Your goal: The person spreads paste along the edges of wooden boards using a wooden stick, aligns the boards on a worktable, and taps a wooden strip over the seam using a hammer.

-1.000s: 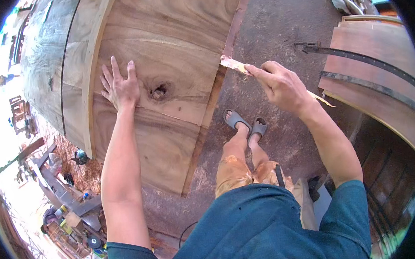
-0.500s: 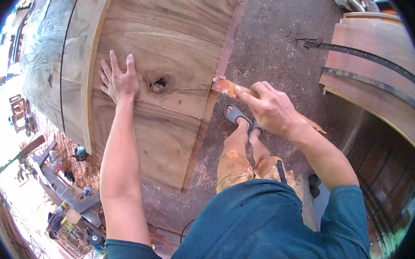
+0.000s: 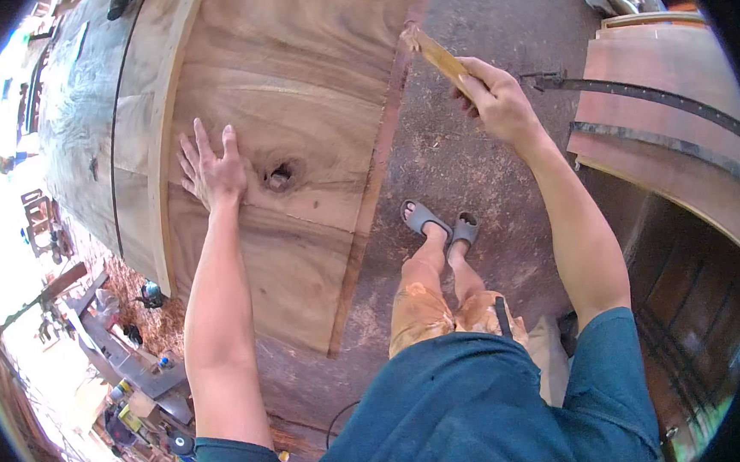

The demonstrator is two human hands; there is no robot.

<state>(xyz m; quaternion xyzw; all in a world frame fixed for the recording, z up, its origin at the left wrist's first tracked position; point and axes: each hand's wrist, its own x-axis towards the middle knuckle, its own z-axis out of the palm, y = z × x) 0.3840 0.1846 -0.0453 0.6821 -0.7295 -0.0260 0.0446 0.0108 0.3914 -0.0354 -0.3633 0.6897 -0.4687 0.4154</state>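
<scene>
A wide wooden panel with wavy grain and a dark knot hole fills the upper left of the head view. My left hand lies flat on it, fingers spread, left of the knot. In my right hand is a flat wooden stick, its far tip smeared with a pale paste. That tip meets the panel's right edge, where a reddish-brown band runs along the side.
A raised wooden strip crosses the panel's left part. At right, curved boards stand with a black metal bar across them. My sandalled feet are on the stained floor. Tools and a workbench lie lower left.
My right hand has moved the stick up along the panel's edge, away from my body. The left hand remains flat on the panel, and the view has shifted slightly.
</scene>
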